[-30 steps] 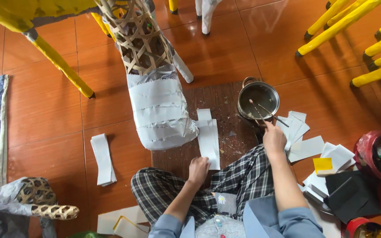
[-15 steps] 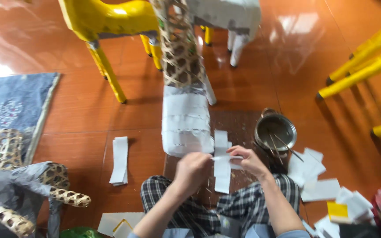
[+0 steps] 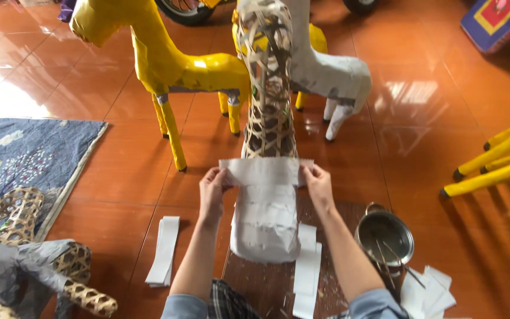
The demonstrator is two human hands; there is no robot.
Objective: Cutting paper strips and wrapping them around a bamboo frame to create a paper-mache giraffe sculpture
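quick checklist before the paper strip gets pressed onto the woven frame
1. Both ends held: ok. Left hand and right hand each pinch an end of the paper strip.
2. Strip level and taut: ok, it spans straight across the woven frame.
3. Overlap with the papered section below: ok, the strip sits right at its upper edge.
4. Glue on the strip's back: cannot tell, that side is hidden.
5. Spare strips within reach: ok, on the floor beside the left arm.
6. Metal pot close by: ok, contents cannot tell.
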